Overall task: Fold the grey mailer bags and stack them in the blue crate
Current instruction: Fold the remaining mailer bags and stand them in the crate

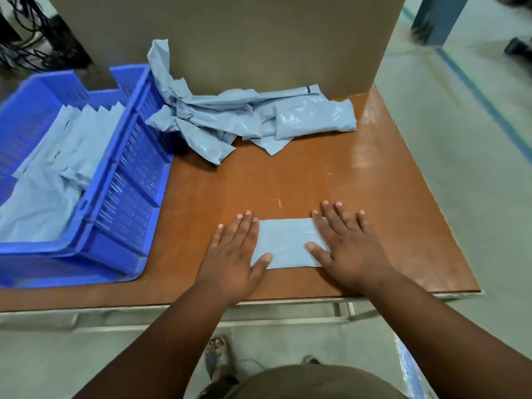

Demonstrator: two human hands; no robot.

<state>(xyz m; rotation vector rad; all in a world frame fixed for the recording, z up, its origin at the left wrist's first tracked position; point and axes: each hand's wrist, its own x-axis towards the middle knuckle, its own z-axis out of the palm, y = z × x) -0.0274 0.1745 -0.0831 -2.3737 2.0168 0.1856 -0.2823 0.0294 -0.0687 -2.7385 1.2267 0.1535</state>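
Note:
A folded grey mailer bag (285, 243) lies flat on the brown table near its front edge. My left hand (234, 251) presses on the bag's left end with straight fingers. My right hand (345, 246) lies flat over its right end, fingers spread. A loose heap of unfolded grey mailer bags (244, 116) sits at the back of the table. The blue crate (129, 180) stands at the left, and folded grey bags (66, 156) lie stacked inside it.
A tall brown cardboard panel (244, 38) stands behind the heap. The brown table (359, 174) ends at the right and front, with grey floor beyond. Dark cables hang at the upper left.

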